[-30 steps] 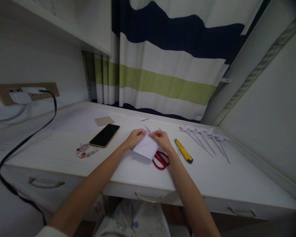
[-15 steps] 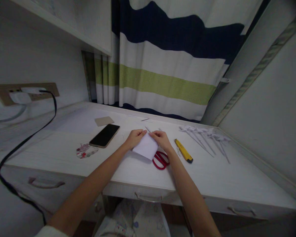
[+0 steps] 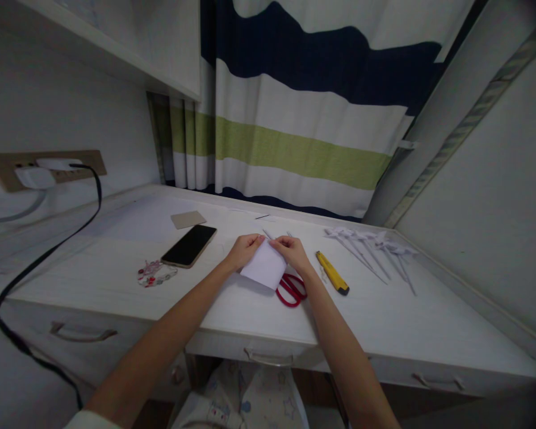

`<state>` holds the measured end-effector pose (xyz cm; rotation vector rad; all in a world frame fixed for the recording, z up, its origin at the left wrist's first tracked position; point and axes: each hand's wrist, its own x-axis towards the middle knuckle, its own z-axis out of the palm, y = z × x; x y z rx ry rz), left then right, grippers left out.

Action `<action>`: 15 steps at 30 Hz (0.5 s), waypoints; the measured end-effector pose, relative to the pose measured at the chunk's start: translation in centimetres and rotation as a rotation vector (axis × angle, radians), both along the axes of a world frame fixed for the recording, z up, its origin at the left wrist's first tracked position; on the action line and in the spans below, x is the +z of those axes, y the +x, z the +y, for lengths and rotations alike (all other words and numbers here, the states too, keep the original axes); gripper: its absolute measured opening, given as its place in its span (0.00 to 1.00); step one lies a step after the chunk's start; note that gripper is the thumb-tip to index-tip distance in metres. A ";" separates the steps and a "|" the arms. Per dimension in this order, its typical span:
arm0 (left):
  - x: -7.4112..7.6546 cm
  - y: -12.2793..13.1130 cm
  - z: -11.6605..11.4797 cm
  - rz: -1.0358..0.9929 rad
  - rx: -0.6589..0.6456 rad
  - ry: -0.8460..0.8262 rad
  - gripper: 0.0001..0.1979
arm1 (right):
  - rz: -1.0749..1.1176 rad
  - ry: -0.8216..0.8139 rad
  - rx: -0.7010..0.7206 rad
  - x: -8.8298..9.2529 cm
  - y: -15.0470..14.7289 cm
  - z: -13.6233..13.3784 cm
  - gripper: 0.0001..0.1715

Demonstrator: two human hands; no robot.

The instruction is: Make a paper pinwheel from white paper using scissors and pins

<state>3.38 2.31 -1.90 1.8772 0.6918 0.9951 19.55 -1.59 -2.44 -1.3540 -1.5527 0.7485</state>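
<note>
Both hands meet over the middle of the desk at the far edge of a small sheet of white paper [image 3: 264, 266]. My left hand [image 3: 245, 250] pinches its upper left part between thumb and fingers. On the other side my right hand [image 3: 291, 250] is closed on the upper right part. The near half of the paper hangs free, tilted toward me. Red-handled scissors [image 3: 291, 291] lie partly beneath the paper and my right wrist, their blades hidden. Thin grey tips poke out just beyond my fingers; I cannot make out what they belong to.
To the left lie a black phone [image 3: 190, 245], a beaded string [image 3: 155, 274] and a beige card [image 3: 188, 220]. Right of my hands is a yellow utility knife [image 3: 333, 273]. Several folded white paper pieces on thin sticks [image 3: 370, 241] lie farther right. A black cable [image 3: 49, 253] hangs at left.
</note>
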 end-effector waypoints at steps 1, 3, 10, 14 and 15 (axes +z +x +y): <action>0.0 0.0 0.0 -0.005 -0.003 0.002 0.13 | 0.005 -0.003 -0.001 0.0 0.0 0.0 0.13; -0.1 0.0 0.0 -0.017 -0.010 0.005 0.13 | 0.015 -0.010 -0.003 0.0 0.0 0.0 0.13; -0.3 0.1 0.2 -0.059 -0.037 -0.007 0.12 | 0.089 -0.045 -0.013 0.0 0.0 0.1 0.13; -0.4 0.0 0.6 -0.093 -0.033 -0.015 0.13 | 0.165 -0.086 -0.021 0.1 0.1 -0.1 0.14; -0.4 0.0 0.7 -0.100 -0.028 -0.016 0.13 | 0.185 -0.102 -0.018 0.1 0.1 -0.2 0.14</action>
